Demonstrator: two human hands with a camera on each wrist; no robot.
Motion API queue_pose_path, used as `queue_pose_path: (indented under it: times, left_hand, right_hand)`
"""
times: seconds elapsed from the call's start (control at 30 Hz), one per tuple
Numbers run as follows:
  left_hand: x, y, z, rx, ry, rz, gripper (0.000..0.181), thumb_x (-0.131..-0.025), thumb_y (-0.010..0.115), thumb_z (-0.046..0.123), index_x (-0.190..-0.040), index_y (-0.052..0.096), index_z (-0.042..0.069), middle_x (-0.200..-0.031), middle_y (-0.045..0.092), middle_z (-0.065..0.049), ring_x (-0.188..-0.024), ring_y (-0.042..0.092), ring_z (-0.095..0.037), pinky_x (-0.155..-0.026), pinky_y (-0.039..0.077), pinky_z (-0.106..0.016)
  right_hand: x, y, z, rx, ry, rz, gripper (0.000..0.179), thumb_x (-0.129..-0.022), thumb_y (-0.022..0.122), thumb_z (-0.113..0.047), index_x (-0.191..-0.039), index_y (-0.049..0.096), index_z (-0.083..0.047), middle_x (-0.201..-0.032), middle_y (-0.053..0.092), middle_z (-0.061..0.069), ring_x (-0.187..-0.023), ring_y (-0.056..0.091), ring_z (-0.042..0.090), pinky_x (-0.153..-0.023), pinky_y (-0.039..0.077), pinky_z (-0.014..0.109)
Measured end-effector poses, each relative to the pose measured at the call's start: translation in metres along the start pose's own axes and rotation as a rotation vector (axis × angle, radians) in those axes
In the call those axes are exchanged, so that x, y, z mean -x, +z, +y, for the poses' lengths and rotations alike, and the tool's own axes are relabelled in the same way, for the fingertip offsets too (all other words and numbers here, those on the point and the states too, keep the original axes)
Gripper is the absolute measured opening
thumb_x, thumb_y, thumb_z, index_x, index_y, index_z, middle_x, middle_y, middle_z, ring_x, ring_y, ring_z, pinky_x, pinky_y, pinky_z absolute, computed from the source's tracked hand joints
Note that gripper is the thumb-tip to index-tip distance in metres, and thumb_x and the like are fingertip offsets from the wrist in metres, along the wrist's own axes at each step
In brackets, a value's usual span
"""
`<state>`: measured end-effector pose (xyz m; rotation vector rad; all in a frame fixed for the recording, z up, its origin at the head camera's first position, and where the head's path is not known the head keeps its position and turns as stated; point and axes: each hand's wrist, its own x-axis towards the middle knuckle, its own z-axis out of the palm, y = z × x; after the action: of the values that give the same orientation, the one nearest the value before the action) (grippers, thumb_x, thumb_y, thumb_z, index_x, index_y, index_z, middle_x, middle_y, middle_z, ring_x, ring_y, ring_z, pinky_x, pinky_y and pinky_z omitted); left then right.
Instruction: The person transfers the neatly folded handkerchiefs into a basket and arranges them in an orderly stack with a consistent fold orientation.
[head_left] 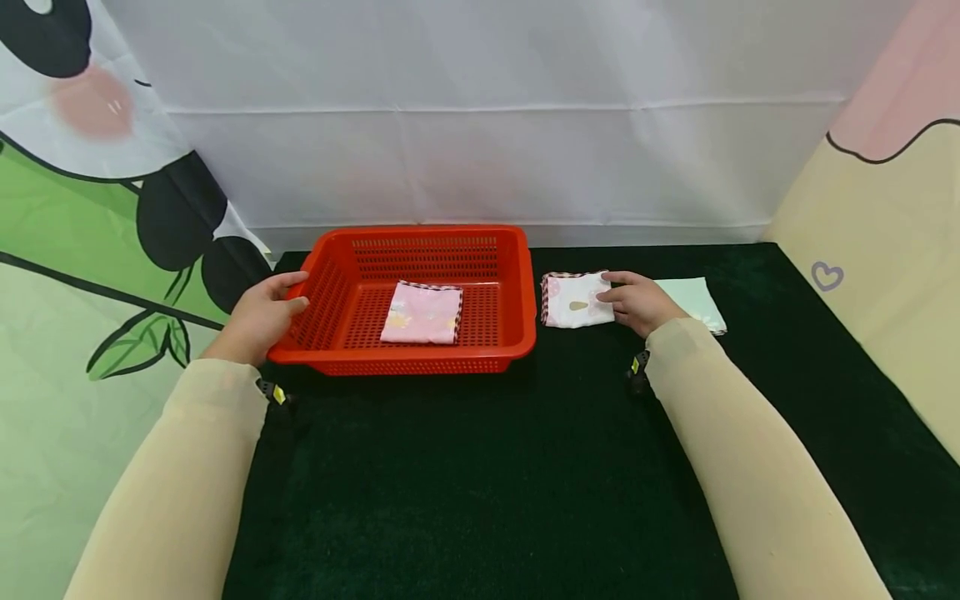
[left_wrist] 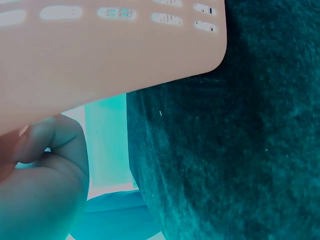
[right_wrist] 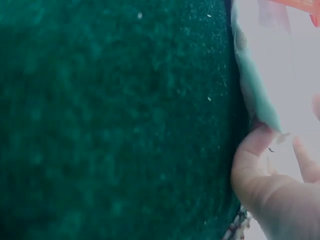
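My left hand (head_left: 258, 321) grips the left rim of a red perforated plastic basket (head_left: 405, 367). In the left wrist view the thumb and a bent finger (left_wrist: 67, 135) meet close under the basket's pale-looking wall (left_wrist: 115, 60). Inside the basket lies a pink folded cloth (head_left: 422, 313) with dark checked trim. Right of the basket, my right hand (head_left: 637, 302) holds the right edge of a white folded cloth (head_left: 566, 304) with checked trim. The right wrist view shows its thumb (right_wrist: 250, 155) tucked at the cloth's edge, with other fingers over the top.
A pale green folded cloth (head_left: 693, 298) lies just right of my right hand, partly behind it. Everything stands on a dark green table covering (head_left: 480, 483). A white curtain (head_left: 480, 158) hangs behind, with printed drapes on both sides.
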<state>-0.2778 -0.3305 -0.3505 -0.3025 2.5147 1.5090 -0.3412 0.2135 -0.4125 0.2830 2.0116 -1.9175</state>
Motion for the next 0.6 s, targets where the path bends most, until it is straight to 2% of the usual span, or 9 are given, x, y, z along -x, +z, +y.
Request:
queue_pose_path:
  times: [0.17,0.3,0.47,0.6]
  left_hand:
    - [0.0,0.001,-0.002,-0.003,0.005,0.003,0.06,-0.109,0.05,0.024,-0.165,0.027,0.025,-0.158,0.036,-0.017,-0.133,0.048,-0.04,-0.099,0.052,-0.05]
    - [-0.001,0.003,-0.001,-0.005,0.01,0.003,0.06,-0.109,0.051,0.023,-0.165,0.028,0.024,-0.157,0.037,-0.017,-0.132,0.048,-0.039,-0.101,0.051,-0.049]
    - [-0.001,0.004,0.0,-0.011,0.014,0.014,0.059,-0.109,0.051,0.023,-0.164,0.029,0.024,-0.157,0.038,-0.016,-0.132,0.048,-0.038,-0.102,0.051,-0.05]
    - [0.0,0.002,-0.002,-0.005,0.009,0.012,0.059,-0.109,0.051,0.022,-0.164,0.029,0.024,-0.158,0.037,-0.016,-0.132,0.048,-0.038,-0.103,0.05,-0.049]
  right_hand:
    - [-0.007,0.002,0.001,0.01,0.016,-0.009,0.062,-0.105,0.059,-0.012,-0.162,0.034,-0.014,-0.17,0.017,0.007,-0.142,0.034,0.03,-0.119,0.032,0.047]
    - [-0.012,0.001,0.0,-0.039,0.027,-0.031,0.061,-0.107,0.055,-0.015,-0.163,0.031,-0.013,-0.171,0.012,0.003,-0.148,0.03,0.031,-0.12,0.03,0.049]
    - [-0.014,-0.001,0.0,-0.163,0.033,-0.056,0.057,-0.11,0.048,-0.017,-0.163,0.03,-0.012,-0.168,0.021,0.007,-0.141,0.038,0.029,-0.118,0.034,0.046]
    - [-0.012,-0.001,-0.002,-0.199,0.036,-0.073,0.056,-0.108,0.047,-0.009,-0.162,0.033,-0.013,-0.166,0.026,0.008,-0.136,0.043,0.026,-0.115,0.037,0.043]
